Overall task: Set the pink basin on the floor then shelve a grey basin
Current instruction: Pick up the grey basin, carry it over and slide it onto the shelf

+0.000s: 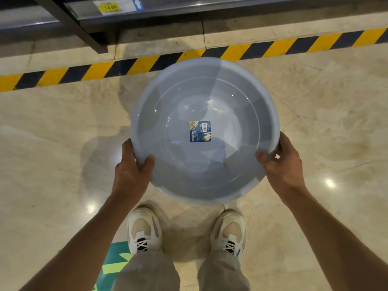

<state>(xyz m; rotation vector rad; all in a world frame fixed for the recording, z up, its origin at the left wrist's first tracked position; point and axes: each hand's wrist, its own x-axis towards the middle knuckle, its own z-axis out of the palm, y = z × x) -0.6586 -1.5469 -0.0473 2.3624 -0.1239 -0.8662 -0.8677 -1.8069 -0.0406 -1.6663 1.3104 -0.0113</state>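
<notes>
Single head-worn wide-angle view, looking steeply down past the arms, basin (205, 131) close below the lens at frame centre, shoes (144, 232) nearer the wearer than the basin, striped tape (147, 65) and shelf edge (168, 9) beyond it, floor (63, 127) all round.

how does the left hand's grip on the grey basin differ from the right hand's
The left hand hooks its thumb over the rim of the grey basin, low on its side. The right hand sits slightly higher on the opposite rim, thumb also inside, fingers spread behind the edge. Both hold the basin level, open side up, above the floor.
</notes>
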